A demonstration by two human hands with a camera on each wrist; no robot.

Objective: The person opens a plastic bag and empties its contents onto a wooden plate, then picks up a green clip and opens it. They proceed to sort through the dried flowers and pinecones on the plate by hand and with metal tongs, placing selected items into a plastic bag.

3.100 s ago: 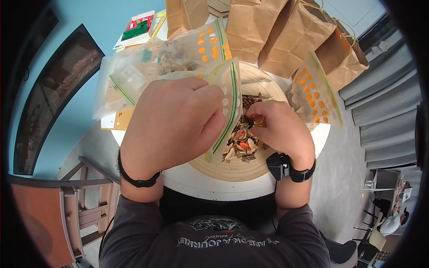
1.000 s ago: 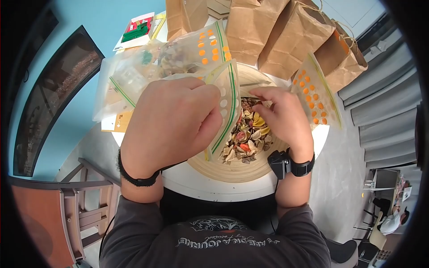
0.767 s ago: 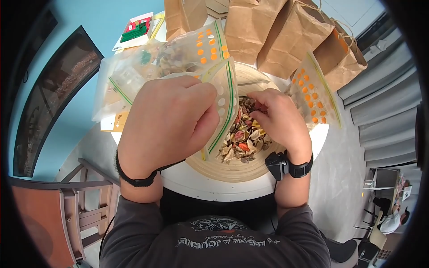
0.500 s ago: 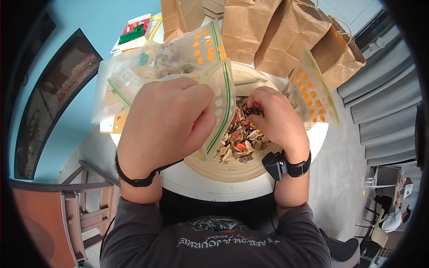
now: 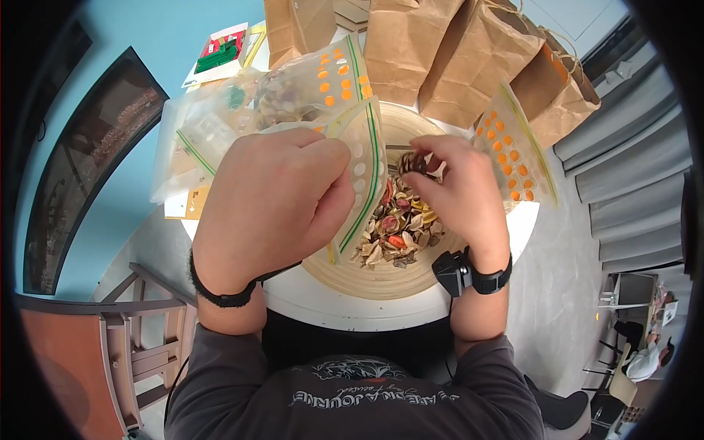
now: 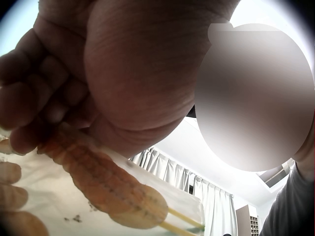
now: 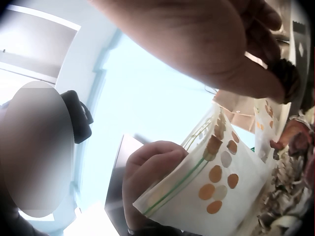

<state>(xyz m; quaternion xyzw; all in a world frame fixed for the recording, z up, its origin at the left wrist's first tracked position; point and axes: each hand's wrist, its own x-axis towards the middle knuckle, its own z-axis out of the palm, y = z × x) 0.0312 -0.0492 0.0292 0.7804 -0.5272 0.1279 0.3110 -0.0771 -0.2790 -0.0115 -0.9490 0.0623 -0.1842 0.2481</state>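
Observation:
A brown pine cone [image 5: 412, 163] is pinched between the thumb and fingers of my right hand [image 5: 469, 183], close over the far part of a heap of potpourri [image 5: 400, 224]. The heap of dried petals and slices lies on a round wooden plate [image 5: 367, 284]. My left hand [image 5: 275, 198] grips the edge of a zip bag [image 7: 221, 182] with orange and white dots. That bag stands upright beside the heap, its mouth toward the pine cone in the head view. The left fingers are curled on the bag in the left wrist view [image 6: 29, 105].
Filled zip bags [image 5: 286, 95] lie at the back left, and another dotted zip bag [image 5: 506, 154] stands to the right. Brown paper bags [image 5: 469, 59] line the far side. A white box [image 5: 220, 55] with red and green items sits beyond, on the white round table [image 5: 345, 317].
My right hand has come up from the heap with the pine cone, which now shows between its fingertips. The left hand keeps its grip on the zip bag.

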